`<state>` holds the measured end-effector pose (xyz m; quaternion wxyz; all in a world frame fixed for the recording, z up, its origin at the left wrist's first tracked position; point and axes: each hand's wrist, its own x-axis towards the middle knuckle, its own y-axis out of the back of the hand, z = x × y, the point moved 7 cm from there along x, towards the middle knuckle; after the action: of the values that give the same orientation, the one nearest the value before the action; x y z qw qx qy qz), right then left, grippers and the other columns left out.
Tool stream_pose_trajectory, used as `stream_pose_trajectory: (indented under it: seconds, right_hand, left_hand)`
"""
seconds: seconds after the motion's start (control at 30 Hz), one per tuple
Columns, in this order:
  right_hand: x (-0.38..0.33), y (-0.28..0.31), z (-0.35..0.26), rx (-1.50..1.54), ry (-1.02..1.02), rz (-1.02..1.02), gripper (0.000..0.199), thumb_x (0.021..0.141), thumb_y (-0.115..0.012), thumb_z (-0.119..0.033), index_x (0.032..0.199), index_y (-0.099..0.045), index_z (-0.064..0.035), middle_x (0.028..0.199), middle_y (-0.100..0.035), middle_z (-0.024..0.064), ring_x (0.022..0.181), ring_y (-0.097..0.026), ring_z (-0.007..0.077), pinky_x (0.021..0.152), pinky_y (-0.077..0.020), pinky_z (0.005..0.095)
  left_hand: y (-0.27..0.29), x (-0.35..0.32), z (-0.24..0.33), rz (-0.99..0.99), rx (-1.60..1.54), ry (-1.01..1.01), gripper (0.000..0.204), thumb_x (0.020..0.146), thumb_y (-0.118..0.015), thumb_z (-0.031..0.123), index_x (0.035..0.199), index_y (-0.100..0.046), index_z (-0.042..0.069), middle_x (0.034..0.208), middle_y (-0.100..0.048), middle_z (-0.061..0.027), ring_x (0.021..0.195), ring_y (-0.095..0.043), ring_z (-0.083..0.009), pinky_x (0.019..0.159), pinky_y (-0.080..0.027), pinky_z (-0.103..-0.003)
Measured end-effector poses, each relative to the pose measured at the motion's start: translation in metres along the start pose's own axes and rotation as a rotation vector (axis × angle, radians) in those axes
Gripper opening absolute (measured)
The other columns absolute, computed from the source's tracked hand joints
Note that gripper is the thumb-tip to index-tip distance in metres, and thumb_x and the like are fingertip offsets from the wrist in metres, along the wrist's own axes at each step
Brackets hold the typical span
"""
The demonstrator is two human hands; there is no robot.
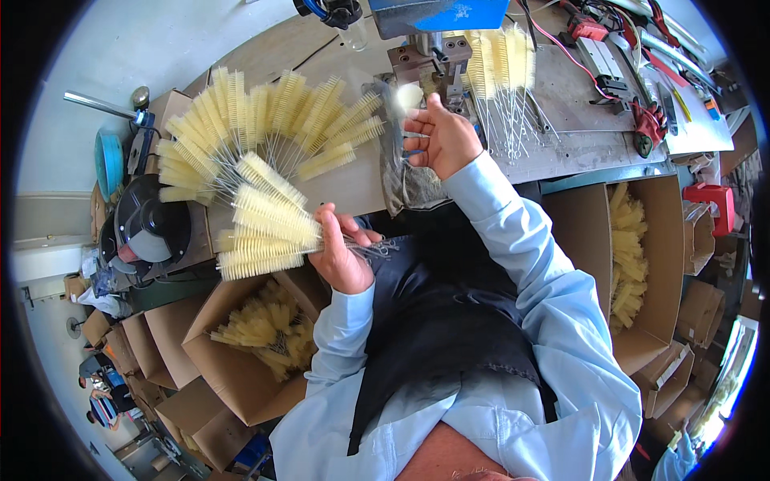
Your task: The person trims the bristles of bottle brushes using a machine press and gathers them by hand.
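In cardboard boxes (241, 377), seemingly yellow brushes (269, 329)

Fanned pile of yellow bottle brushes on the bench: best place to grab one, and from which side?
Grip the bare twisted-wire stem, not the bristle head. In the fan of brushes the bristle heads splay outward to the upper left and the thin stems converge toward the person, near the left hand. So come in from the stem end, probably pinching one wire.
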<state>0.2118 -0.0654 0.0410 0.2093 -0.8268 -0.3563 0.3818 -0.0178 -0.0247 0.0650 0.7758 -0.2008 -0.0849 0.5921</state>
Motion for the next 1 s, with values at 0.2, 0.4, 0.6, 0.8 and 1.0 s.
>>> stream_pose_trajectory:
  seconds: [0.2,0.4,0.6,0.8,1.0]
  right_hand:
    - [-0.019,-0.025,-0.003,0.125,-0.117,-0.164,0.067,0.095,-0.048,-0.062,0.116,-0.053,0.0020,0.104,-0.064,0.0163,0.086,-0.067,0.0316,0.067,-0.0574,0.0475]
    - [0.002,-0.031,0.020,0.153,-0.104,-0.160,0.028,0.101,-0.052,-0.033,0.102,-0.054,-0.0052,0.076,-0.054,0.0013,0.059,-0.052,0.0134,0.053,-0.0455,0.0296]
    - [-0.014,-0.005,0.017,-0.037,-0.032,-0.060,0.040,0.105,-0.044,-0.038,0.096,-0.053,-0.0006,0.057,-0.034,-0.0039,0.042,-0.026,0.0071,0.039,-0.0245,0.0262]
    - [-0.018,0.004,0.010,-0.183,-0.116,-0.178,0.044,0.105,-0.042,-0.038,0.096,-0.055,0.0031,0.057,-0.039,-0.0001,0.040,-0.029,0.0079,0.038,-0.0241,0.0249]
    - [-0.039,0.038,-0.006,0.066,0.056,-0.102,0.039,0.106,-0.041,-0.038,0.104,-0.050,-0.0006,0.060,-0.035,-0.0011,0.040,-0.027,0.0075,0.036,-0.0252,0.0245]
  left_hand:
    - [-0.008,0.027,-0.002,-0.023,0.033,-0.048,0.026,0.102,-0.055,0.025,0.110,-0.053,0.001,0.075,-0.052,-0.0063,0.051,-0.047,-0.0129,0.050,-0.053,-0.033]
    - [-0.003,0.035,-0.008,-0.001,0.095,-0.093,0.029,0.102,-0.055,0.026,0.114,-0.052,-0.001,0.075,-0.054,-0.0070,0.051,-0.047,-0.0121,0.047,-0.050,-0.030]
    - [-0.008,0.044,-0.018,-0.109,0.177,-0.014,0.046,0.103,-0.053,0.030,0.134,-0.046,-0.003,0.079,-0.059,-0.0092,0.049,-0.046,-0.0095,0.042,-0.046,-0.026]
    - [-0.013,0.061,-0.039,-0.165,0.232,0.009,0.051,0.103,-0.053,0.034,0.137,-0.045,-0.002,0.085,-0.061,-0.0090,0.050,-0.047,-0.0087,0.043,-0.046,-0.025]
    - [-0.006,0.065,-0.042,-0.106,0.210,0.051,0.053,0.103,-0.051,0.039,0.137,-0.049,-0.001,0.084,-0.059,-0.0064,0.052,-0.049,-0.0095,0.046,-0.049,-0.028]
